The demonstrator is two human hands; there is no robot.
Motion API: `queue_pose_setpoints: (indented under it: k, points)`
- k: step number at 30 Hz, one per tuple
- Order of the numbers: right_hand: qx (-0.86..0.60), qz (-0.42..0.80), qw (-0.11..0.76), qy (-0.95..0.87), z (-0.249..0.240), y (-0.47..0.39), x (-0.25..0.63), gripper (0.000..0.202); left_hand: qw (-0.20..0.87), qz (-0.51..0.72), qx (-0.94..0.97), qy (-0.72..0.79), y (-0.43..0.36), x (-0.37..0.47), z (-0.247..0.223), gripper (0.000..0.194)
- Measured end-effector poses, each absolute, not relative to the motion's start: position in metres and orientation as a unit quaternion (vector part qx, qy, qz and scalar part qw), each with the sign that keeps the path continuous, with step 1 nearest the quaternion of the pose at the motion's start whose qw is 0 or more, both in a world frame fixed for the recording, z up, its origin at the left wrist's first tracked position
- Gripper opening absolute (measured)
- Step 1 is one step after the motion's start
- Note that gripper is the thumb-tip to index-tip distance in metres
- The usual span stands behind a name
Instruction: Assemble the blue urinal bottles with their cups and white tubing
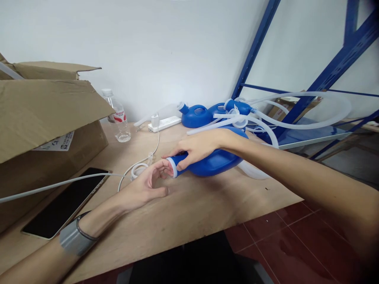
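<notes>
A blue plastic urine bottle (217, 162) lies on its side on the wooden table, its neck pointing left. My right hand (197, 146) is wrapped over that neck from above, just behind the white rim (172, 167). At the bottle's mouth is my left hand (151, 179), palm turned up, its curled fingertips against the opening and the thumb held apart. Those fingertips are partly hidden by the rim. Just behind my left hand rests a white ring-shaped cap with a small tab (139, 170).
More blue bottles (197, 116) and clear hoses (308, 122) crowd the back right, by a blue metal rack (256, 45). A power strip (165, 124) and water bottle (121, 122) stand along the wall. An open cardboard box (53, 106) and a tablet (66, 203) occupy the left.
</notes>
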State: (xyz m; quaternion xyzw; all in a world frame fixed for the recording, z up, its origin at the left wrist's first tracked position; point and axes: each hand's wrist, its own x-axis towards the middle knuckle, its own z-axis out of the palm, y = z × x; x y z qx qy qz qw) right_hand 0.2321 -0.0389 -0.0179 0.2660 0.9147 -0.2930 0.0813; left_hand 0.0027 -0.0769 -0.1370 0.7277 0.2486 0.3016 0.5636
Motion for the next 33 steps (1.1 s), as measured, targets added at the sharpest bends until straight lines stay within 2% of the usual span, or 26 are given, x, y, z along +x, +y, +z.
queue_pose_setpoints:
  k: [9,13,19,27,30,33]
  points:
    - [0.251,-0.313,0.080,0.913,-0.018,-0.035,0.234,0.034,0.587,0.319,0.693,0.272,-0.079,0.004,-0.134,0.039]
    - [0.268,-0.316,0.103,0.905,-0.016,-0.036,0.231,0.034,0.617,0.338,0.631,0.329,-0.086,0.009,-0.128,0.029]
    - [0.276,-0.298,0.164,0.899,-0.014,-0.032,0.222,0.037,0.608,0.374,0.578,0.395,-0.087,0.018,-0.129,0.032]
    - [0.308,-0.232,0.171,0.907,-0.029,-0.006,0.202,0.034,0.585,0.428,0.493,0.481,-0.092,0.022,-0.126,0.024]
    - [0.329,-0.234,0.152,0.902,-0.036,-0.004,0.197,0.027,0.582,0.410,0.493,0.500,-0.091,0.022,-0.126,0.022]
    - [0.348,-0.243,0.158,0.892,-0.040,-0.005,0.194,0.012,0.594,0.372,0.503,0.506,-0.089,0.022,-0.131,0.023]
